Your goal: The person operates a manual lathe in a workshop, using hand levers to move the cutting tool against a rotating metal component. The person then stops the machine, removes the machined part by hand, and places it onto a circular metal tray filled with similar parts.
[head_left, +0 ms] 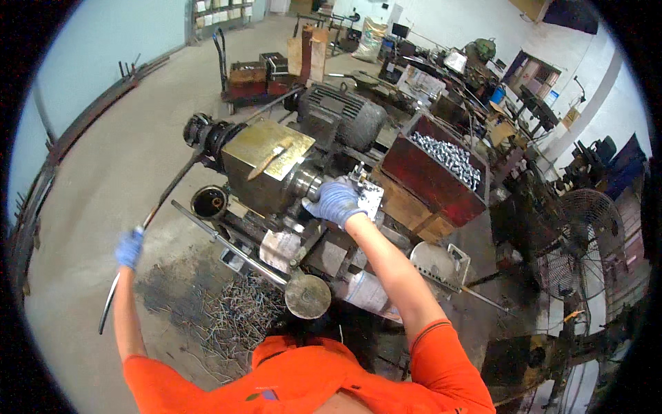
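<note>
My left hand (pixel 129 248), in a blue glove, is closed around a long metal lever (pixel 165 196) that runs up to the rear end of a lathe's headstock (pixel 265 148). My right hand (pixel 336 201), also gloved in blue, is at the front of the spindle chuck (pixel 305 183), its fingers curled. Whatever the fingers hold is hidden beneath the glove. Just beyond that hand are the tool holder and a light metal plate (pixel 371 199). On the headstock's worn yellow top lies a brush-like tool with a wooden handle (pixel 265 164).
A red metal bin (pixel 431 172) of small shiny metal parts stands beyond the lathe, near an electric motor (pixel 341 114). Metal shavings (pixel 238 317) litter the floor below. A long bar with a round end plate (pixel 308 297) projects toward me. A caged fan (pixel 579 241) stands right.
</note>
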### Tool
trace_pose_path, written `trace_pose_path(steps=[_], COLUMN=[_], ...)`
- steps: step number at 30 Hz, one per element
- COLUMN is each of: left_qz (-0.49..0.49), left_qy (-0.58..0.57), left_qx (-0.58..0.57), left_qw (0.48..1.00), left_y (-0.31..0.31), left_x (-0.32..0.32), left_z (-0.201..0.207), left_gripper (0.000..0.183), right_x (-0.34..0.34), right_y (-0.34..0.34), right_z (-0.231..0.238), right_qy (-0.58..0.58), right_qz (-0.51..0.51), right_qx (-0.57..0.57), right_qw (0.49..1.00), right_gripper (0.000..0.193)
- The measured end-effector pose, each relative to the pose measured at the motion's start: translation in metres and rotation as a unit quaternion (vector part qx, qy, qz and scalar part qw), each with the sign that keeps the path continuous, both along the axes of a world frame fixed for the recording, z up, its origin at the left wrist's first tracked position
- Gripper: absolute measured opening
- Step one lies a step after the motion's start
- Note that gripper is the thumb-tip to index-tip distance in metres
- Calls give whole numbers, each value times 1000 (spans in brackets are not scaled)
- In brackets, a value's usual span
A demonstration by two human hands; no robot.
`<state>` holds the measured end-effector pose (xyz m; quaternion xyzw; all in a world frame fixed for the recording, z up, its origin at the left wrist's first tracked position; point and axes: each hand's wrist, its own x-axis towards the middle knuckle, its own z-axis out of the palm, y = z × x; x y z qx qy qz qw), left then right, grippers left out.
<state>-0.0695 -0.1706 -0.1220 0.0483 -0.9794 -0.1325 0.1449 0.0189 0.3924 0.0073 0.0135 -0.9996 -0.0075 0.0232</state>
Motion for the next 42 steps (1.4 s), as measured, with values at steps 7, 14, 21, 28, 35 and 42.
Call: trace_pose_path(steps=[7,14,21,28,35,42], left_qz=[100,75,62,-118,-254,-338], left_qy=[-44,-17,-49,68,241,209], left_qx=[-72,-47,-48,-44,117,47], left_qw=[991,996,996,990,930,916], left_y=[127,129,119,167,291,340], left_x=[125,127,115,88,39,6], left_z=[34,35,16,76,136,108], left_gripper=[43,41,50,49,51,42], right_x=[-5,2,45,73,148,232], right_y=[-5,-2,43,101,44,50], right_z=[-2,-4,46,100,31,-62], right_qy=[-27,20,220,376,341,228], right_qz=[-8,-30,31,-131,-21,-132], right_qx=[13,-12,11,-60,-181,-309], right_qw=[1000,999,975,915,922,914], right_gripper=[58,57,49,53,50,39])
